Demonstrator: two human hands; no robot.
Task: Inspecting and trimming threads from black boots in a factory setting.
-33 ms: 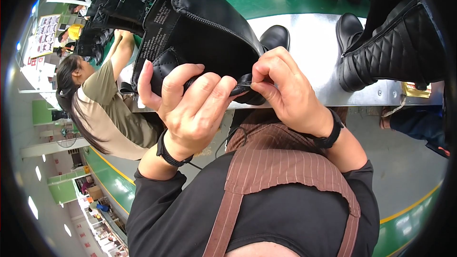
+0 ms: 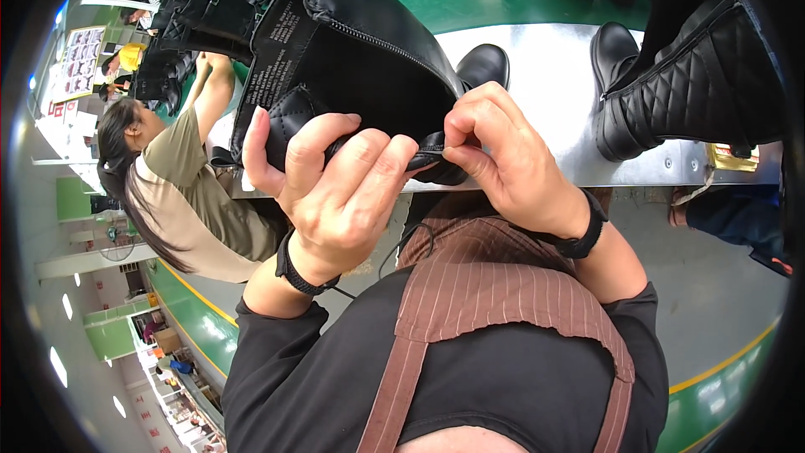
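Item: tall black boot, being held above the near edge of the metal workbench, shaft opened toward the camera, zipper running along its right side.

Nearest, below the boot: striped brown apron lying over a black top.

Left hand: wrapping around the boot's lower padded edge, fingers curled, gripping it.

Right hand: pinching the boot's edge at the zipper's bottom end, just right of the left hand.

Right of the boot: quilted black boot standing on the workbench.

Left of the boot: a co-worker reaching toward a further row of black boots.
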